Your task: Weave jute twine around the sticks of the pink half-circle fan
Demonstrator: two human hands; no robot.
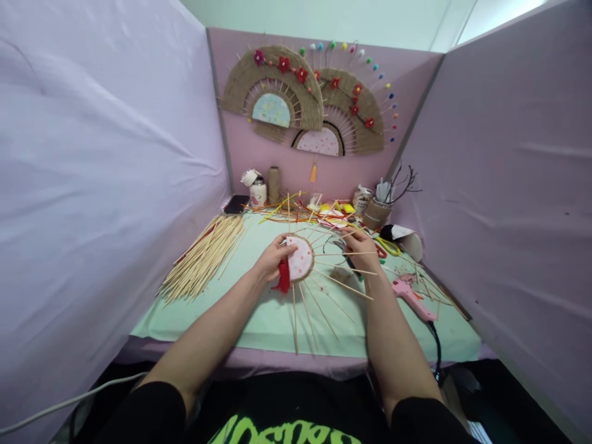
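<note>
Left hand (271,259): closed on disc (300,258), tilting it upright | right hand (358,243): pinched shut on a spoke (330,253), steadying it | glue gun (409,296): within reach.

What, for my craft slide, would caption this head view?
Left hand holds a dotted disc ringed by radiating sticks; right hand touches them.

Pink table (277,365) with green mat (259,324) on top. On the mat: skewer pile (203,256) left, pink glue gun (411,299) right, yellow scissors (389,247) near it. Along the back edge: phone (235,203), jar (258,192), twine spool (274,184), tangle of coloured strips (296,214), tool cup (376,213).
</note>
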